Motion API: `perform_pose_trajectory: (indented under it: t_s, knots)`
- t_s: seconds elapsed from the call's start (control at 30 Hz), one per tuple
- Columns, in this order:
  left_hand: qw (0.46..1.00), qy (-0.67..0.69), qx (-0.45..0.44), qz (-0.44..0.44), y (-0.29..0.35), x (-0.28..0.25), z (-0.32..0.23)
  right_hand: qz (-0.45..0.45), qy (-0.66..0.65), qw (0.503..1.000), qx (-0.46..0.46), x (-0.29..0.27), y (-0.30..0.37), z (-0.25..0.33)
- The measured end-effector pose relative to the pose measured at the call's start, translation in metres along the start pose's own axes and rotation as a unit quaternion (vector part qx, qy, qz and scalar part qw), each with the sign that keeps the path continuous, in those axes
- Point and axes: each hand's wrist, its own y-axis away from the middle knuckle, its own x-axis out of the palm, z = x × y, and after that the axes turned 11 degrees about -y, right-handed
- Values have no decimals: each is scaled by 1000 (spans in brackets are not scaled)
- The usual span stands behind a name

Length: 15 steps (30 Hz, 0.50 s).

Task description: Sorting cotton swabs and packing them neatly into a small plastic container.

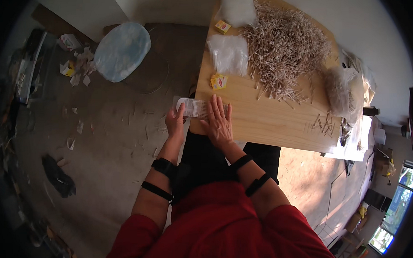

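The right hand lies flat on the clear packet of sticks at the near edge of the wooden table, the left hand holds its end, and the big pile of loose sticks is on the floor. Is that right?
Not quite. In the head view the pile of loose sticks lies on the far part of the wooden table, not on the floor. The rest holds: the right hand lies flat on the clear packet of sticks at the near edge, and the left hand holds its end.
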Motion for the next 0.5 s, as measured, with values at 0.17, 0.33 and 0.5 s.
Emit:
perform_pose_trajectory:
  t_s: [0.17,0.33,0.5]
  knots:
    - [995,-75,57,-34,2,18,-19,-102,-57,991,-61,-4,-13,-12]
    - [990,-96,88,-45,1,21,-20,-231,-318,919,20,-12,-21,8]
    - [996,71,-45,35,-7,11,-7,-264,-363,893,31,11,-26,9]
